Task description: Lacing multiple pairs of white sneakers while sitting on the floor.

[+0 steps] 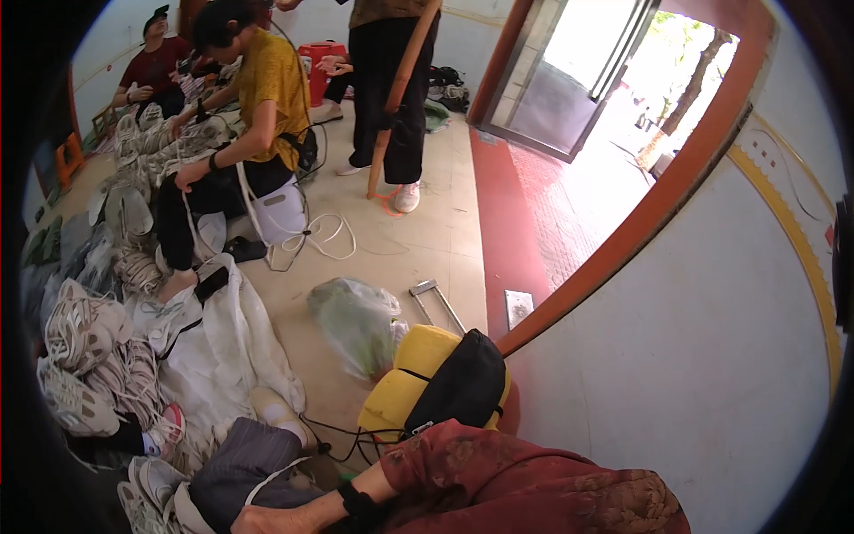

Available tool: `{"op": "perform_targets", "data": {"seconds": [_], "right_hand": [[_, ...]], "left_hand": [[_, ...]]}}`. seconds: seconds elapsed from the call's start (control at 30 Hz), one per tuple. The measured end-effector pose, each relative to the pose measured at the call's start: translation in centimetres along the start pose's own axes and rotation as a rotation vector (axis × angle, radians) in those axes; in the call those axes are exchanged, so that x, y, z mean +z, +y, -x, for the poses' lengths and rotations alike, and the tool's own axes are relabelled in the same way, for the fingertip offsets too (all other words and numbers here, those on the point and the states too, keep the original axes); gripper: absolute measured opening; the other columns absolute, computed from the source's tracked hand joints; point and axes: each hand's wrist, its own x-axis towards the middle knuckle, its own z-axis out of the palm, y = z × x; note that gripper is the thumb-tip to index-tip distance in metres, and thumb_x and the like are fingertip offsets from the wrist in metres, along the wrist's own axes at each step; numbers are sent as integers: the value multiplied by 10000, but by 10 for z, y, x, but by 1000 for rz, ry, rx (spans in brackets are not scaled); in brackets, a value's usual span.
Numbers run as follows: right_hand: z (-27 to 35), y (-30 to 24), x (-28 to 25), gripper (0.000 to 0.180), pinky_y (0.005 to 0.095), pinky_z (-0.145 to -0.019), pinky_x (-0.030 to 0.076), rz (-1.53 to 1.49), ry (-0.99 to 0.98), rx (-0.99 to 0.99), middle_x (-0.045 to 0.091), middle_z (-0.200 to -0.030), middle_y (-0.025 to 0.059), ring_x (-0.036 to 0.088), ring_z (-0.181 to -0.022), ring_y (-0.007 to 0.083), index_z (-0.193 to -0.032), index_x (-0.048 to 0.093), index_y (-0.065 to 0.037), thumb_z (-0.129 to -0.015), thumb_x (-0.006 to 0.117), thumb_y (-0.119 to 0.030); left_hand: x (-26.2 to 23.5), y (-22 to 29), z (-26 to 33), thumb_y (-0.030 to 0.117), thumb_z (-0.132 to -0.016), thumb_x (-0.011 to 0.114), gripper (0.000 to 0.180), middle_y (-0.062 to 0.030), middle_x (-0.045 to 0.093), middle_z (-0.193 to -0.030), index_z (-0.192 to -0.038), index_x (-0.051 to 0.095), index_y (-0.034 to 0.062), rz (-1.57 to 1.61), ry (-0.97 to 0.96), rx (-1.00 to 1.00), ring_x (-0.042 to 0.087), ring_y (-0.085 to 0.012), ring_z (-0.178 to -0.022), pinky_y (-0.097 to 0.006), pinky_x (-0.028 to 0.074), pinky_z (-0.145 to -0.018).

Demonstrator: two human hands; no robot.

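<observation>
My right hand [271, 519] is at the lower edge, partly cut off, with its fingers closed. A thin white shoelace [277, 476] runs up from it across dark grey trousers [245, 449]. What the shoelace's lower end joins is out of sight. Just left of the hand lie pale grey-white sneakers [156, 488]. My right forearm wears a black wristband [358, 504] and a dark red patterned sleeve [498, 472]. My left hand is not in view.
Piled sneakers [84, 334] line the left, beside a white sack [227, 334]. A yellow-and-black bag [445, 383], plastic bag [351, 320] and black cables [356, 440] lie ahead. A seated person in yellow [276, 84] handles white cord; others are behind. An open door [569, 80] stands right.
</observation>
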Motion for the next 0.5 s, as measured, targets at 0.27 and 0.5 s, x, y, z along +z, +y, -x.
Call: {"op": "perform_targets", "data": {"seconds": [0.27,0.5], "right_hand": [[9,-16,-6,41,328,-592,454,114,-23,99,593,-756,86,579,-685,203,-812,627,-24,-794,653,-52],[-9,-32,-24,52,194,-537,400,55,-61,316,590,-740,-12,503,-638,18,-788,640,10,-835,633,-13]], "left_hand": [[-8,-8,20,137,-909,603,286,-97,653,-1133,-1144,649,-20,133,-20,5,585,-194,-1060,-299,425,-955],[-5,26,63,53,-872,629,223,-17,660,-971,-1081,665,-15,509,-27,-159,586,-86,-887,-217,452,-811]]}}
